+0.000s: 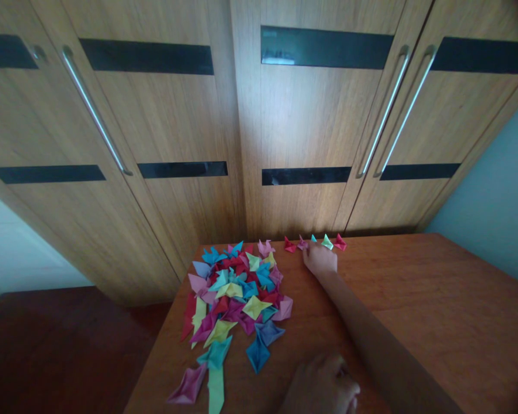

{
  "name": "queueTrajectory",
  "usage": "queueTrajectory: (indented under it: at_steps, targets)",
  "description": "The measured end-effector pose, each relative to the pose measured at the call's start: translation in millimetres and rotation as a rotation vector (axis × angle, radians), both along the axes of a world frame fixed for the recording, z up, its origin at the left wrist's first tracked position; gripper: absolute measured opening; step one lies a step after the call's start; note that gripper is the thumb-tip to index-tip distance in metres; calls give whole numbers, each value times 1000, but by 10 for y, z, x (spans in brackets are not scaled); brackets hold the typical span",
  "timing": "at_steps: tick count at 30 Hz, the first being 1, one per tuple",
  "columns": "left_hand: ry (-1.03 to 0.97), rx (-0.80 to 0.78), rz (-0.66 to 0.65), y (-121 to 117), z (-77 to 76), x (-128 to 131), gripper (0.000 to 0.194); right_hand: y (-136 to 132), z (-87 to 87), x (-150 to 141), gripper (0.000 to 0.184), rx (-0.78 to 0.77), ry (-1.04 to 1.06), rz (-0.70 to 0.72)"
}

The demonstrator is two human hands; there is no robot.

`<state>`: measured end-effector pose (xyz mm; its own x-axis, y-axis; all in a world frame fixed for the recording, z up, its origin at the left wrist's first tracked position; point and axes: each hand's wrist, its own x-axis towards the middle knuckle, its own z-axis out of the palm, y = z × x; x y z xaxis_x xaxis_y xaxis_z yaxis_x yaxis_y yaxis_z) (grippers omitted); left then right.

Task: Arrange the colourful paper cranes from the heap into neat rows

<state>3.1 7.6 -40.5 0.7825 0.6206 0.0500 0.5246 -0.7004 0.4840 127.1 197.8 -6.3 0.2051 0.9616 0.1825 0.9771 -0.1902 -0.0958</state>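
Observation:
My right hand [321,259] reaches to the far edge of the table, its fingers closed at a small pink folded-paper piece [302,243]; the fingertips are partly hidden. That piece stands in a short row with a red folded piece [289,245] to its left. To its right are a blue one [313,238], a pale green one [327,242] and another red one [339,242]. My left hand [322,385] rests low at the near side, curled into a loose fist, with nothing showing in it. A heap of colourful folded-paper pieces [231,290] lies left of both hands.
The brown wooden table [414,299] stretches to the right. Loose blue folded pieces [259,352], a pink one [189,384] and a green paper strip [216,391] lie near the front. Behind the table rises a wooden wardrobe [302,126] with long metal handles.

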Motion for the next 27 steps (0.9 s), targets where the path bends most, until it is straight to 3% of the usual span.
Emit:
queueTrajectory:
  at_steps: [7, 10, 14, 27]
  targets:
    - [-20, 30, 7, -18, -19, 3, 7, -38, 10, -3, 38, 98, -3, 0]
    - [-21, 45, 6, -12, -27, 3, 8, -21, 43, -44, 33, 130, -4, 94]
    - [-28, 50, 16, -11, -14, 0, 7, 44, 93, -146, 26, 72, -45, 209]
    - [-4, 70, 1, -6, -48, 26, 8, 113, 10, -199, 25, 10, -85, 258]
